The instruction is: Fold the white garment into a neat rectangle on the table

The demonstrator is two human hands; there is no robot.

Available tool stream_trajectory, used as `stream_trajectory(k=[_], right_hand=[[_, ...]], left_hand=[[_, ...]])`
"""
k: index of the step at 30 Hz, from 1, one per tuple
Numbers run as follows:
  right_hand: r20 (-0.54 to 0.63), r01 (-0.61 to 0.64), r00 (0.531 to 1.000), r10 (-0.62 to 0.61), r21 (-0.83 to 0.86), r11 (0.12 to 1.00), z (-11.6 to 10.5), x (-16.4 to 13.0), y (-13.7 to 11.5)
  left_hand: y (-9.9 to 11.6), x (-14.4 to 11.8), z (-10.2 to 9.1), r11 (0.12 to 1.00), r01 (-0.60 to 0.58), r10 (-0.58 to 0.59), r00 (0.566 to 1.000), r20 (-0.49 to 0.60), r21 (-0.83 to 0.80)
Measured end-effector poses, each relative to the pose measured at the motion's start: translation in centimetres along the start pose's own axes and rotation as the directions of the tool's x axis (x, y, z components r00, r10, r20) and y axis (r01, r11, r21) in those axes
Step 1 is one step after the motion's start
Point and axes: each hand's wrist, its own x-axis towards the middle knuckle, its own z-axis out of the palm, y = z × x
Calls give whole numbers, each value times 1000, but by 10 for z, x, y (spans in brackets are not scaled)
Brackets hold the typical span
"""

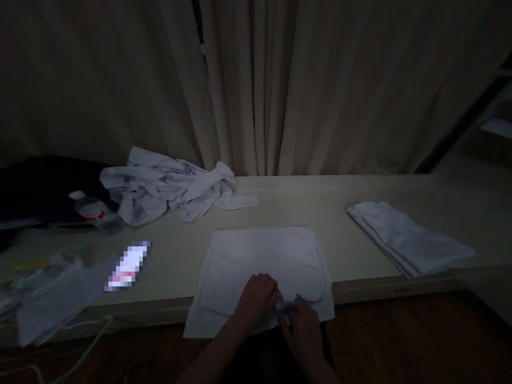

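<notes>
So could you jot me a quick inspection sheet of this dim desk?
Surface: pale table, dimly lit.
Work things: white garment spread flat, front edge hanging over the table's edge.
Clutter: crumpled white clothes, folded white stack, water bottle, lit phone, plastic bags.
Hands: left hand and right hand pinch the garment's near edge.
Cables: white cable hanging at front left.
Surroundings: beige curtain; wooden floor.

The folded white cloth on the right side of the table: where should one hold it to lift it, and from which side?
Grip the folded white cloth probably along its near long edge, where the stacked layers show as lines, coming from the table's front edge. Pinching all layers together there should keep the fold; its far side lies flat.
</notes>
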Motion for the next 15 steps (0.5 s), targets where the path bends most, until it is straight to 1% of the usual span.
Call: stream_trajectory(k=[4, 6, 10, 13, 15], right_hand=[[16, -22, 1000, 23, -37, 999, 7, 9, -6], [15, 0, 1000, 0, -2, 1000, 12, 9, -5], [-4, 154, 988, -156, 180, 971, 20, 0, 1], [-64, 260, 966, -252, 212, 942, 23, -9, 3], [-84, 332, 943, -321, 234, 914, 22, -13, 2]], left_hand=[[0, 2, -1, 1000, 1, -1, 1000, -4, 10], [0, 2, -3, 1000, 5, -5, 1000, -6, 16], [-1, 4, -8, 999, 29, -28, 999, -18, 21], [-1, 6, -11, 999, 31, -31, 999, -10, 27], [1, 7, -11, 999, 25, -25, 1000, -1, 31]])
